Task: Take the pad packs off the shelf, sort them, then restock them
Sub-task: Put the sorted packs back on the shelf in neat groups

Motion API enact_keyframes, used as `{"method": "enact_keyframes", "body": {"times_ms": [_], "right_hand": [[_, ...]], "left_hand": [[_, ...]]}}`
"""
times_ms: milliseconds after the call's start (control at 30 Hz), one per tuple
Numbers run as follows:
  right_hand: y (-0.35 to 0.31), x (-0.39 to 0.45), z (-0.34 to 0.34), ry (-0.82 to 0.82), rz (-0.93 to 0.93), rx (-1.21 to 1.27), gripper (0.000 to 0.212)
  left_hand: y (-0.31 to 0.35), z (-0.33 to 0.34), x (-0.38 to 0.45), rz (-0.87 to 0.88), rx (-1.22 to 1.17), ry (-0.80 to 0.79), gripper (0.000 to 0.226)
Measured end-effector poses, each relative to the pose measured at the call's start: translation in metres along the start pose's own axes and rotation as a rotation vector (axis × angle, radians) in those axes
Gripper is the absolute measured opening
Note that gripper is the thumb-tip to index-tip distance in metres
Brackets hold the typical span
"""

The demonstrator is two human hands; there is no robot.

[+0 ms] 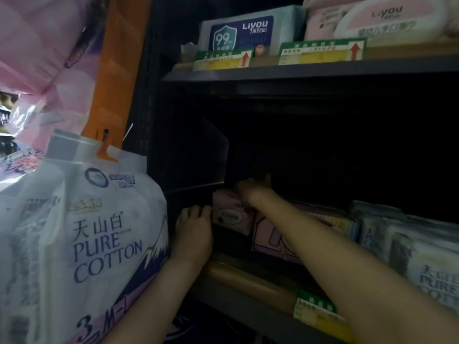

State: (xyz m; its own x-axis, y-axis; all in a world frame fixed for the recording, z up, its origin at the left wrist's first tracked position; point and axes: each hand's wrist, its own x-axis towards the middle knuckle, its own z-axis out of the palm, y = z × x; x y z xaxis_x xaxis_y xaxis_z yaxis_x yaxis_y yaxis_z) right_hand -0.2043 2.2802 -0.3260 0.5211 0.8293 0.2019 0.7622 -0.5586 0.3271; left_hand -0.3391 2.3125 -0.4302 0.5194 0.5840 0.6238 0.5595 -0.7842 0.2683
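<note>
A big white Pure Cotton pack [82, 234] is hanging close at the left, partly covering the left forearm. Beyond it, the left hand [195, 228] is resting with curled fingers against the left end of a small pink pad pack [229, 214] inside the dim lower shelf [248, 316]. The right hand [249, 191] is gripping the top of that same pack, which is sitting beside a larger pink pack [270, 238]. Pale packs [407, 242] are lying to the right. Higher and farther back, a blue Liyou pack [242, 33] is standing behind green price tags [223, 58].
</note>
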Motion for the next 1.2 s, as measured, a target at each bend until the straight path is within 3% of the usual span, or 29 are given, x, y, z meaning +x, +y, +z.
{"method": "enact_keyframes", "body": {"times_ms": [133, 367, 500, 600, 867, 967, 1200], "right_hand": [[0.001, -0.014, -0.001, -0.004, 0.045, -0.119, 0.044], [0.009, -0.085, -0.009, 0.206, -0.078, -0.049, 0.047], [0.049, -0.149, -0.015, 0.31, -0.15, 0.008, 0.044], [0.088, -0.211, -0.019, 0.363, -0.135, -0.034, 0.042], [0.214, -0.391, 0.003, 0.161, 0.265, -0.113, 0.033], [0.242, -0.445, 0.026, 0.1, 0.313, -0.169, 0.037], [0.307, -0.583, 0.099, -0.257, 0.539, -0.073, 0.047]], "left_hand": [[0.002, -0.004, -0.001, -0.001, 0.05, -0.034, 0.055], [0.016, -0.035, -0.001, 0.027, 0.148, -0.042, 0.052], [0.035, -0.054, -0.016, 0.05, -0.042, 0.114, 0.045], [0.086, -0.063, -0.031, 0.163, -0.24, 0.196, 0.042], [0.286, -0.049, -0.101, 0.567, -0.699, 0.135, 0.036], [0.327, -0.041, -0.133, 0.698, -0.801, 0.119, 0.033], [0.425, -0.02, -0.236, 1.106, -0.75, -0.019, 0.036]]}}
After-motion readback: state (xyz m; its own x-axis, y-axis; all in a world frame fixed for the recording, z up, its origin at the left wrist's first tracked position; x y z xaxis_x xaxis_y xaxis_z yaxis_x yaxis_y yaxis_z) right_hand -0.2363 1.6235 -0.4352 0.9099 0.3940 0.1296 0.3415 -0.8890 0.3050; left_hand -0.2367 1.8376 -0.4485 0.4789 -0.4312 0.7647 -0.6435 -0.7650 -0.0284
